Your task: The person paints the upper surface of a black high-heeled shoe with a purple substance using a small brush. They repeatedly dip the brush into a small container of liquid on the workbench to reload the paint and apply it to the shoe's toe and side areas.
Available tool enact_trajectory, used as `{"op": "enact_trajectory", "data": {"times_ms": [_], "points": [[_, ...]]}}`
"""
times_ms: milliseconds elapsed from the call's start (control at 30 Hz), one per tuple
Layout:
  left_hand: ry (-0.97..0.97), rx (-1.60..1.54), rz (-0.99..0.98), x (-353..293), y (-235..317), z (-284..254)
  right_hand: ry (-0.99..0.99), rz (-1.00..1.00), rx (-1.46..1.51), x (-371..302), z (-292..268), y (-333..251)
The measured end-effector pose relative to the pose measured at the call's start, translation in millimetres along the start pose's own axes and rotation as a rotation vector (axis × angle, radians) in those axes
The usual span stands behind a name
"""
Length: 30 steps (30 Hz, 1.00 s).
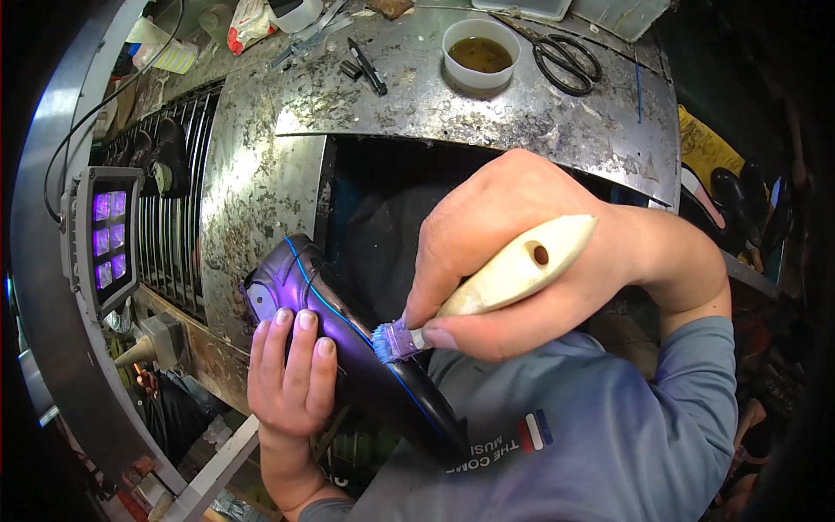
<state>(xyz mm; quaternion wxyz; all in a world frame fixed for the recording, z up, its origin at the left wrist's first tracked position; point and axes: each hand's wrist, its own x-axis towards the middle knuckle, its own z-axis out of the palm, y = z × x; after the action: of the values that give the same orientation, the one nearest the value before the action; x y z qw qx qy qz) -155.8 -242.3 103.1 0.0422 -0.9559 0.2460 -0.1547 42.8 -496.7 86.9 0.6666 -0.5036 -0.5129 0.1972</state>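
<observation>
A dark lasted shoe (358,358) lies slanted in front of my body, its heel end toward the upper left. A bright blue line runs along its edge. My left hand (291,378) grips the shoe's near side, the fingertips pressed on its upper. In my right hand (517,235) is a brush with a pale handle (513,265) pierced by a hole. The brush's bluish bristles (387,342) touch the shoe at the blue line. My right palm is turned out of sight.
A lamp with purple lights (109,239) faces the shoe from the left. On the metal bench (261,174) are a white bowl (481,78) of brown liquid, black-handled scissors (565,65) and a black marker (369,70). Dark shoes (170,161) sit on a barred rack at left.
</observation>
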Motion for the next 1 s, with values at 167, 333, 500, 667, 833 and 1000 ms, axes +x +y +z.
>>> {"op": "enact_trajectory", "data": {"times_ms": [167,333,500,667,833,1000], "points": [[-0.003,0.006,-0.050,0,-1,5,-0.028,-0.052,-0.084,-2,-2,-6],[-0.012,-0.023,-0.103,0,-5,9,-0.042,-0.087,-0.117,-3,-4,-15],[-0.065,-0.063,-0.146,-6,-9,12,-0.048,-0.122,-0.136,-4,-4,-19],[-0.096,-0.087,-0.186,-2,-9,10,-0.035,-0.134,-0.174,-4,-4,-28],[-0.098,-0.102,-0.254,-7,-7,16,-0.067,-0.103,-0.163,-2,-6,-32],[-0.109,-0.153,-0.337,-9,-6,19,-0.039,-0.140,-0.176,-1,-7,-37]]}}
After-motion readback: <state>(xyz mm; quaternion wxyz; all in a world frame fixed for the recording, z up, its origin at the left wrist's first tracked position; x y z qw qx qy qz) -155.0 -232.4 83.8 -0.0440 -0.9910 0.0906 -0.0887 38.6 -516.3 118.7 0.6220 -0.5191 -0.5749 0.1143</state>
